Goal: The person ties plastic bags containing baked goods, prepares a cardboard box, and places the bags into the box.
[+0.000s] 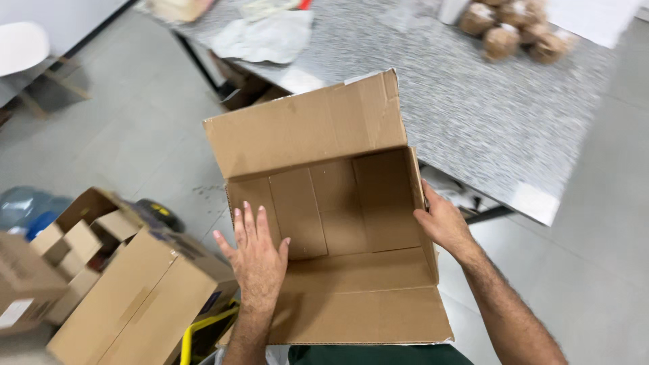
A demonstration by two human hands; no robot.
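We hold empty cardboard box (338,223) off near edge of speckled bench (473,115). Left hand (257,260) flat, fingers spread on left wall; right hand (443,223) wraps right wall. Flaps open, nothing packed yet; brown round bundles (514,30) wait at bench's far edge.

Right thumb (420,215) behind box wall (418,196)

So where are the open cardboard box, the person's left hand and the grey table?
open cardboard box (338,203), head view, inner back wall.
left hand (257,260), head view, back of hand.
grey table (473,115), head view, bare speckled top.
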